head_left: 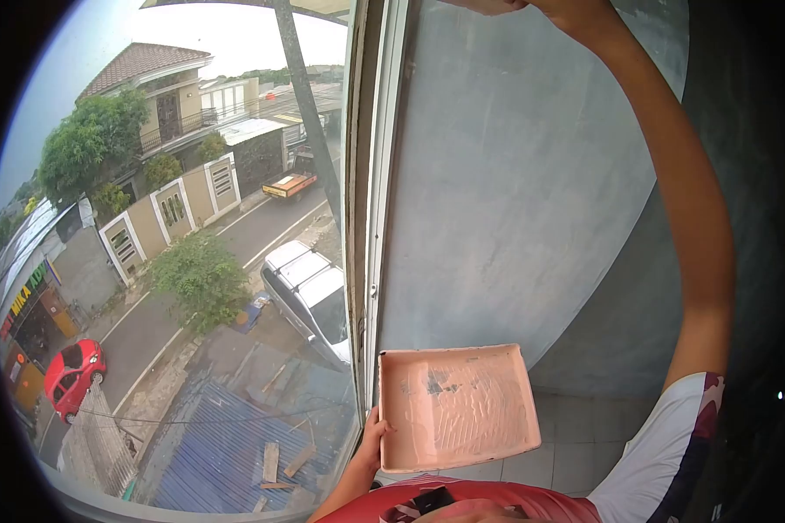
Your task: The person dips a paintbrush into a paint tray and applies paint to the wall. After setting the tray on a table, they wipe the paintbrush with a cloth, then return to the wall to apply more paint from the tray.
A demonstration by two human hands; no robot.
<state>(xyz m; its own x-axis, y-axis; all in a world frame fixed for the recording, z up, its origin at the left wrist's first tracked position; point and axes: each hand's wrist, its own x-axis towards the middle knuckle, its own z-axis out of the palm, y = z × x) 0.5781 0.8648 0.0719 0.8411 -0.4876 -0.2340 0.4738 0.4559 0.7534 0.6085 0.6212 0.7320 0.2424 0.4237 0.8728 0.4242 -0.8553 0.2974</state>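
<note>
A paint tray (460,408) coated in pink-peach paint is held level near my chest, with ridges and a few grey spots in its bottom. My left hand (374,438) grips the tray's left edge, its fingers closed on the rim. Along the right side my right arm reaches up to the top edge, where my right hand (556,7) is only partly visible and its fingers are cut off by the frame. What it holds, if anything, is out of view. Behind the tray rises a grey wall (515,174).
A window frame (380,200) runs vertically left of the wall. Through the glass appear a street, a red car (76,376), a white car (310,292), trees and houses far below. Grey floor tiles (576,444) show beneath the tray.
</note>
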